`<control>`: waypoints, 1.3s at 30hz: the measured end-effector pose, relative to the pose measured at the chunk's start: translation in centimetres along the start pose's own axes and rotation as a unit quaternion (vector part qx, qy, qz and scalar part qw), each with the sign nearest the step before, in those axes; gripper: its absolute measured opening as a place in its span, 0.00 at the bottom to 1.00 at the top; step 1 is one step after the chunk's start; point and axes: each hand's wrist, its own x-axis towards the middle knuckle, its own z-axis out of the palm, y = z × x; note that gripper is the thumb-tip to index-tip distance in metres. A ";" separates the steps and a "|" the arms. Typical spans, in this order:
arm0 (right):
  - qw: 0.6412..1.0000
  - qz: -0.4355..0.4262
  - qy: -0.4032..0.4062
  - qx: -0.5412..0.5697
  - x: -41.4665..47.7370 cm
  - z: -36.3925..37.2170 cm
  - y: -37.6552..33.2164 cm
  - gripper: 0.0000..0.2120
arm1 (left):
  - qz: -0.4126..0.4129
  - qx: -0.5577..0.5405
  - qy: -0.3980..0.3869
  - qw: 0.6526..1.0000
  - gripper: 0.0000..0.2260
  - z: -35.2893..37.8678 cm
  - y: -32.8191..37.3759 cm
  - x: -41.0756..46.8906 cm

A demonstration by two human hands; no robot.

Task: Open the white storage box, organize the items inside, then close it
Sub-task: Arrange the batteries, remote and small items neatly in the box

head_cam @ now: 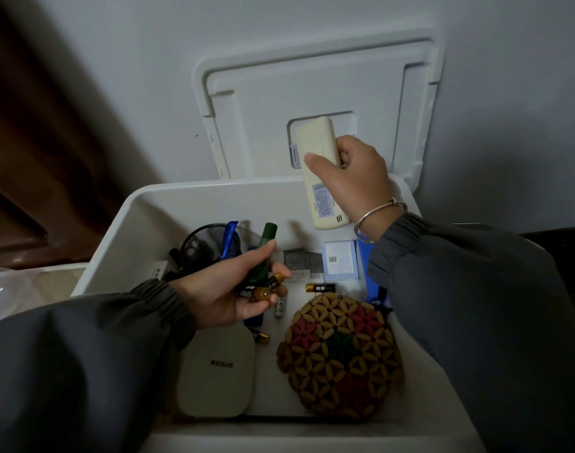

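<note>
Grey wall (116, 76); white plastic storage box (197, 201) open; right hand (356, 183) grips cream plastic remote (316, 142), left hand (219, 297) clasps black-gold batteries (263, 288), labels unreadable

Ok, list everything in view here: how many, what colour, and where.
storage box: one, white, open, centre
lid: one, white, propped upright behind box
remote: one, cream, right hand
tube: one, dark green, left hand
held batteries: two, black-gold, left hand
loose batteries: two, black-gold, box floor
beaded mat: one, tan-red-green, box front right
flat device: one, white, box front left
mesh item: one, black, back left
carton: one, pale blue, back right
bracelet: one, silver, right wrist
left hand: grips tube, held batteries
right hand: grips remote
</note>
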 end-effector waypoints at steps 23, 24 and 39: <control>1.000 0.002 -0.001 -0.006 0.0 0.0 0.1 0.12 | 0.031 0.878 0.093 0.469 0.09 1.5 -2.8 3.1; 1.000 0.000 -0.001 -0.006 0.1 0.1 0.2 0.12 | 0.006 0.896 0.087 0.435 0.10 1.6 -3.2 3.4; 1.000 -0.001 0.000 -0.007 0.2 0.1 0.3 0.13 | -0.068 0.920 0.043 0.384 0.15 2.5 -4.7 4.6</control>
